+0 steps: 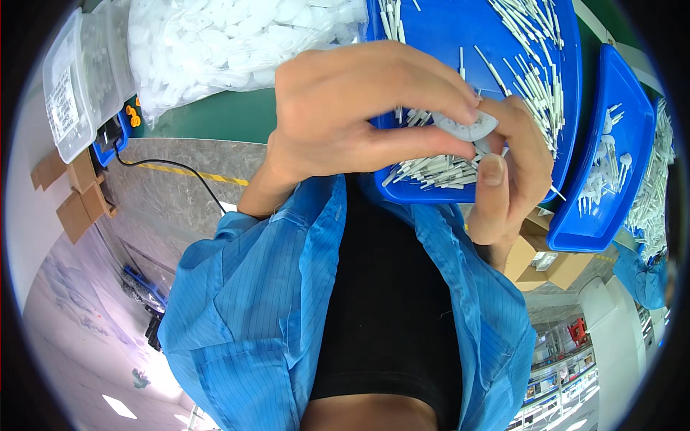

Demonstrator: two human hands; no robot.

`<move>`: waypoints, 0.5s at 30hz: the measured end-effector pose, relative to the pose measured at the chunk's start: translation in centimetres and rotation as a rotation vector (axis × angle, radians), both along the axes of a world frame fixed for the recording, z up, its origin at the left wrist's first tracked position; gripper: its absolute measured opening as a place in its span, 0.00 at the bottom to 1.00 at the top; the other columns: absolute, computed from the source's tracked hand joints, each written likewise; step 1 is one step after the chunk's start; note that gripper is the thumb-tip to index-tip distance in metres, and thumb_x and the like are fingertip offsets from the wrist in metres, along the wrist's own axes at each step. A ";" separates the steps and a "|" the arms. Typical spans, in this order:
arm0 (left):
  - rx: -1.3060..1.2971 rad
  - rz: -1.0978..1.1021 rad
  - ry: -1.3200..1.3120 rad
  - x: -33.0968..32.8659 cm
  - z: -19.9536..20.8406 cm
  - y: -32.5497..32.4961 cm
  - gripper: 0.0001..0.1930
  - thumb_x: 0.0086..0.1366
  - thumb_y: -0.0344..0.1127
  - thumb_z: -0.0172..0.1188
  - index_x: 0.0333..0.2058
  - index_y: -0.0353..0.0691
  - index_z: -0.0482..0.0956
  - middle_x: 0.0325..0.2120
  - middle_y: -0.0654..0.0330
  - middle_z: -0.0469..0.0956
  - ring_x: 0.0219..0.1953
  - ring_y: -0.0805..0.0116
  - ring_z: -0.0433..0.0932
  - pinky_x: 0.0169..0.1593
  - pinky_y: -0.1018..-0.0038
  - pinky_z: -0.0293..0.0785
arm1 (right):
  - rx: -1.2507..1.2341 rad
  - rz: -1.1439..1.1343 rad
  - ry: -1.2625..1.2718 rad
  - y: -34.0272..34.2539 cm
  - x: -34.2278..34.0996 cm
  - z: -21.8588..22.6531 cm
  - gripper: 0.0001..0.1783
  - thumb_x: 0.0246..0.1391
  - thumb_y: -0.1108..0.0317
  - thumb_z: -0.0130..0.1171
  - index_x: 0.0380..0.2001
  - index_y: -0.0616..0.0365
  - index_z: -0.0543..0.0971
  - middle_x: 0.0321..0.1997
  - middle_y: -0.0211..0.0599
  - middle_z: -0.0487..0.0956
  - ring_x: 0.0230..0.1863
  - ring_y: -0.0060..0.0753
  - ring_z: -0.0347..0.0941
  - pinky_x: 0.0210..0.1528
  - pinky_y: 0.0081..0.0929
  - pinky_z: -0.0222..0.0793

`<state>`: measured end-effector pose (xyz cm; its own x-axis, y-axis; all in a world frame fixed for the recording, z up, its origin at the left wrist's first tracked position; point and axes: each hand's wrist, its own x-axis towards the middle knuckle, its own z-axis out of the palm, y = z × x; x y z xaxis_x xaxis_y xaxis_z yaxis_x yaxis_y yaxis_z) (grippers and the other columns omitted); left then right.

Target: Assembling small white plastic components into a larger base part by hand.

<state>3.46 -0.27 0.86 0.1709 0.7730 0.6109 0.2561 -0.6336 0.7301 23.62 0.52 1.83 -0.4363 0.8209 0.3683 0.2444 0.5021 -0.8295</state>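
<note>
My left hand (352, 108) reaches in from the left and pinches a small translucent white plastic piece (467, 129) with a curved, notched edge between thumb and fingers. My right hand (521, 158) curls around from the right, its thumb and fingers closed at the lower part of the same piece. A thin white stick end (559, 193) pokes out past the right hand's outer edge; whether that hand holds it I cannot tell. Both hands are above a big blue tray (575, 86) holding many thin white sticks with metal tips (438, 171). The fingers hide part of the piece.
A clear bag of white plastic pieces (215, 50) lies at the far left on the green table (215, 122), beside clear plastic bins (83, 86). To the right, a smaller blue tray (575, 233) holds white pieces on thin rods. An open cardboard box (525, 262) stands below.
</note>
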 end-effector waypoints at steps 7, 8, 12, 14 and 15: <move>0.429 0.114 0.110 0.9 -1.7 1.9 0.12 0.51 0.33 0.76 0.34 0.39 0.86 0.35 0.57 0.86 0.39 0.60 0.87 0.40 0.75 0.83 | -0.427 -0.230 0.170 -2.3 -1.6 0.5 0.14 0.69 0.64 0.54 0.46 0.62 0.81 0.28 0.34 0.81 0.27 0.17 0.74 0.28 0.18 0.68; 0.428 0.115 0.111 1.6 -1.2 1.7 0.12 0.51 0.33 0.76 0.34 0.39 0.86 0.35 0.57 0.86 0.39 0.60 0.87 0.40 0.75 0.83 | -0.503 -0.243 0.276 -2.4 -1.4 0.4 0.15 0.70 0.63 0.52 0.46 0.63 0.81 0.31 0.36 0.83 0.27 0.20 0.76 0.27 0.19 0.68; 0.121 0.138 -0.146 3.3 -1.1 1.0 0.21 0.48 0.40 0.78 0.41 0.43 0.84 0.40 0.57 0.85 0.43 0.59 0.84 0.44 0.70 0.79 | -0.344 -0.550 0.106 -1.0 2.8 1.7 0.41 0.74 0.44 0.27 0.52 0.76 0.76 0.30 0.50 0.83 0.24 0.30 0.76 0.27 0.23 0.71; 0.117 0.061 0.186 3.9 -2.2 1.0 0.19 0.50 0.43 0.76 0.38 0.41 0.83 0.36 0.59 0.83 0.37 0.62 0.83 0.37 0.71 0.78 | -0.101 -0.793 -0.059 -0.2 6.6 2.7 0.38 0.75 0.47 0.30 0.50 0.75 0.78 0.29 0.47 0.83 0.22 0.26 0.72 0.25 0.22 0.70; 0.007 0.069 0.261 4.6 -1.8 0.3 0.18 0.52 0.44 0.74 0.37 0.40 0.82 0.36 0.61 0.80 0.38 0.64 0.79 0.37 0.70 0.76 | -0.043 -0.893 -0.116 0.2 8.2 2.6 0.34 0.74 0.48 0.36 0.50 0.69 0.80 0.27 0.40 0.82 0.21 0.21 0.69 0.24 0.19 0.64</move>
